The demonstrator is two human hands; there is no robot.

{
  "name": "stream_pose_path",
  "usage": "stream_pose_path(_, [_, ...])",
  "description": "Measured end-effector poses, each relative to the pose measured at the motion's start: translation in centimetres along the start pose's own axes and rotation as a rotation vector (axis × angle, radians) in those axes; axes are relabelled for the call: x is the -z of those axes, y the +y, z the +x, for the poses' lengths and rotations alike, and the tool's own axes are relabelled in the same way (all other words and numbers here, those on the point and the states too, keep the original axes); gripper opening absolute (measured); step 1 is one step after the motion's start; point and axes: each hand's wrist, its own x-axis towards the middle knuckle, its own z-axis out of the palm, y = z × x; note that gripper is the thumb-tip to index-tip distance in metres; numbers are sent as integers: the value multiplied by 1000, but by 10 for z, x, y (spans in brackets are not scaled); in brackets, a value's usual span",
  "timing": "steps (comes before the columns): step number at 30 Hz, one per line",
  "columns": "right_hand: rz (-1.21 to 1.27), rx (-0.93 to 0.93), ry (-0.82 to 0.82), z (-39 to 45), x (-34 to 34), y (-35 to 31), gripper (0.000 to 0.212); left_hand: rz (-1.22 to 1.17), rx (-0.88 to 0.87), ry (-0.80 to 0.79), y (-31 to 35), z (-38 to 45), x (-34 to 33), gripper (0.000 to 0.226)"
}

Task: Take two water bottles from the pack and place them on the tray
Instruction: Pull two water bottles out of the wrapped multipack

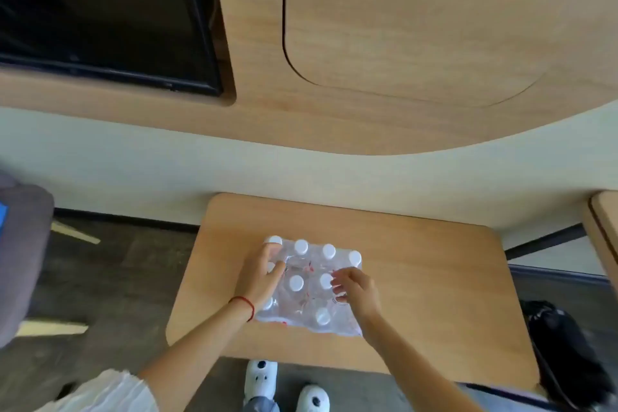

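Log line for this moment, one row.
stage: opening pack | left hand: on pack | right hand: at wrap | bottles out: none | tray: unseen

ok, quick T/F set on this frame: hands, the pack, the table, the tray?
1. Both hands are on the pack of water bottles. True: left hand, right hand.
2. The pack sits on a wooden table. True.
3. A bottle is already lifted clear of the pack. False: all visible caps sit within the wrap.
4. The bottle caps are blue. False: white.
5. A tray is in view on the table. False: none is visible.
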Motion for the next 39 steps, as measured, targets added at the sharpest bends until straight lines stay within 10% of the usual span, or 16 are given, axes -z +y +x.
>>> stream_pose_path(10, [-616, 363, 107, 34, -8, 61, 38, 606, -196, -238, -80, 19, -47, 102])
stream_pose_path(18, [-1187, 309, 58, 56, -32, 41, 45, 636, -154, -301, -82, 21, -48, 119])
stream_pose_path(39, [-838, 577, 17, 0, 15, -50, 26, 548, -159, -275, -69, 17, -43, 115])
